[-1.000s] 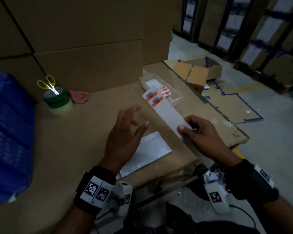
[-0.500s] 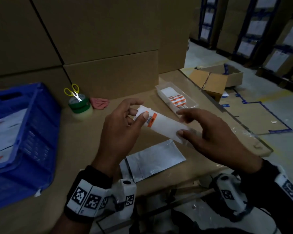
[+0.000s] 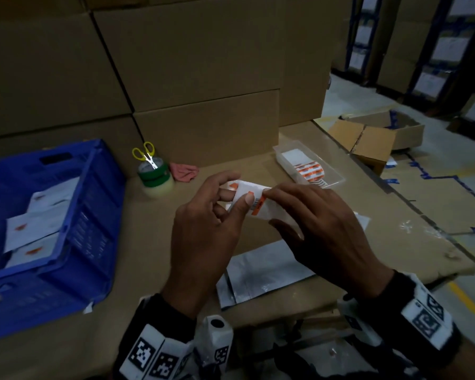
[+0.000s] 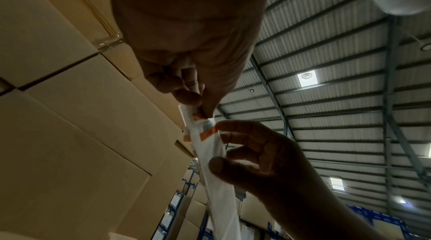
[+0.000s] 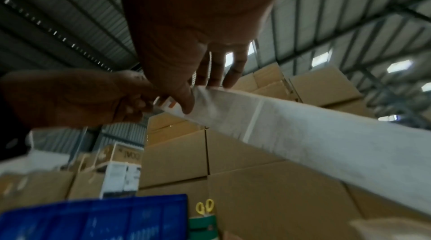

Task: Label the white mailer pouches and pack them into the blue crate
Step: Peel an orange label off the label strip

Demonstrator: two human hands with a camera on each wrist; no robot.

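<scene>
Both hands up over the desk (image 3: 66, 338) on a white label strip (image 3: 269, 212). Left hand (image 3: 203, 231) pinches its far end, thumb beside an orange-and-barcode label (image 3: 257, 204). Right hand (image 3: 327, 229) holds the strip between thumb and fingertips, index tip at that label. One silver-white mailer pouch (image 3: 269, 272) lies flat on the desk under the hands. Blue crate (image 3: 88, 215) at left, labelled pouches (image 3: 33, 229) already inside.

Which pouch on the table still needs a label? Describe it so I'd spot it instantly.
Start at the blue crate on the left of the cardboard-topped table and move right to the table's near edge. A silvery-white pouch lies flat there beneath the raised hands. Unlike the crate's pouches, it shows no orange sticker.
</scene>
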